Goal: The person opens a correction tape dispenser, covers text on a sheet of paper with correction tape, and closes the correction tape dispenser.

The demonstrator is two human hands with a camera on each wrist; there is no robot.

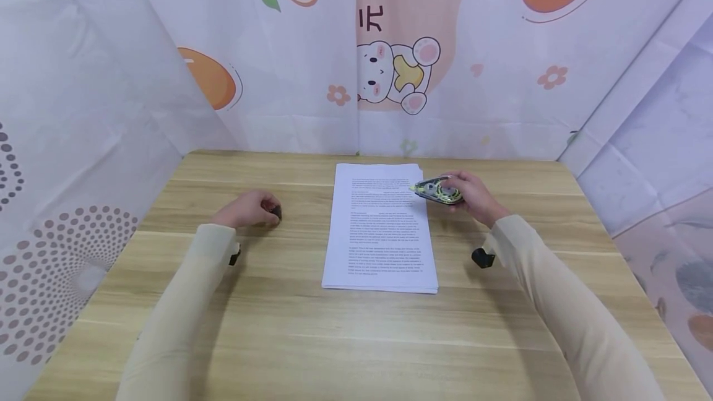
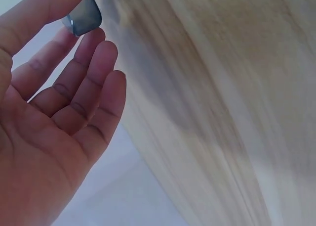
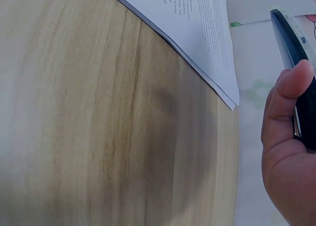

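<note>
In my right hand [image 1: 476,195] is a correction tape [image 1: 434,190], a clear and dark drop-shaped dispenser with a yellowish tip that points left. It is held over the right edge of a stack of printed paper [image 1: 384,252], near the upper part. The right wrist view shows the dispenser [image 3: 291,35] edge-on, with the thumb against it. Left of the paper, my left hand [image 1: 250,208] pinches a small dark, glossy cap [image 2: 86,16] between thumb and fingertips. The other fingers of that hand are loosely bent.
The wooden table [image 1: 356,345] carries the paper stack at its middle. Behind it hangs a curtain [image 1: 312,129] with fruit and cartoon prints, and more cloth hangs at both sides. Dark wrist devices, one a black piece [image 1: 482,258] by the right sleeve, sit low over the table.
</note>
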